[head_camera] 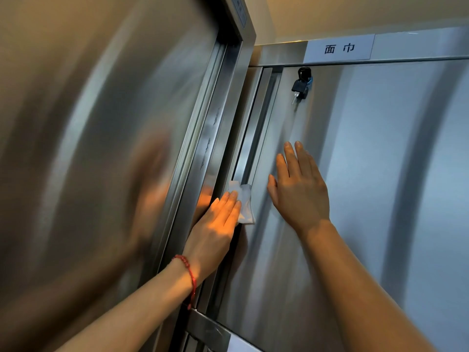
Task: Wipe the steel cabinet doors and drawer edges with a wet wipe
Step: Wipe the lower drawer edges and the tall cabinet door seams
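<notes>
One wet wipe [244, 202], white and crumpled, lay pressed against the steel at the left edge of the right-hand cabinet door [355, 174], partly tucked into the recessed handle channel [255, 128] that ran up that edge. The left hand [218, 219] held it there with straight fingers laid flat over its lower left part; a red bead bracelet [191, 278] circled that wrist. The right hand [299, 191] was spread flat on the door panel just beside the wipe, holding nothing and seemingly steadying the door. Above, a key [299, 85] hung from the lock near the door's top corner, and a white label [338, 49] sat on the frame overhead. The tall steel door [101, 148] at left reflected the hand blurrily. Progress, as judged: the wiping appeared to be midway along one door edge; no damp streaks could be told on either panel, so what had been cleaned was unclear. The channel above the wipe, the broad panels and any drawer edges appeared outstanding.
</notes>
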Demonstrator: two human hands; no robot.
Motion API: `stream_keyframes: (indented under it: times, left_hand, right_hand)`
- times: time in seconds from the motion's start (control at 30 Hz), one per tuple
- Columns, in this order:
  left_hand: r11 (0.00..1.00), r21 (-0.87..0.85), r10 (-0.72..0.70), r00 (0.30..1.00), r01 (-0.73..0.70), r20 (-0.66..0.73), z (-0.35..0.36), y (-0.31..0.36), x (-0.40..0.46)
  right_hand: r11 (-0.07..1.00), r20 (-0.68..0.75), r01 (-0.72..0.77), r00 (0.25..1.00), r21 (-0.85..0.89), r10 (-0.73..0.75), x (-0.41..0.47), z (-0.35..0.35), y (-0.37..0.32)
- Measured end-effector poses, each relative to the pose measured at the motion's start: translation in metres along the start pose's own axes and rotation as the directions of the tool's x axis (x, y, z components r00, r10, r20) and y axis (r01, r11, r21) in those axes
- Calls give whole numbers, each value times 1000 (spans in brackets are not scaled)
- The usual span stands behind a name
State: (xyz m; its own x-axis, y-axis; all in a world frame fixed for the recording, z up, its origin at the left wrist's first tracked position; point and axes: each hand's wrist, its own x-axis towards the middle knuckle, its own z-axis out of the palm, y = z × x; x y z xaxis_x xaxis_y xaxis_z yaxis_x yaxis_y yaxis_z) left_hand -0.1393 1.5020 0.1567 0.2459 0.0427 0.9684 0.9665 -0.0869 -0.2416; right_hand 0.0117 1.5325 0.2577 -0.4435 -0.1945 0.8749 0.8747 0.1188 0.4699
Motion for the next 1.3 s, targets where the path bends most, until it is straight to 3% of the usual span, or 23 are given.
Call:
stream_keyframes:
  times: [1.3]
  left_hand:
    - [1000, 6, -1, 1000, 1, 30, -1, 4, -24]
  right_hand:
    - [1000, 22, 3, 1000, 15, -3, 0, 0, 0]
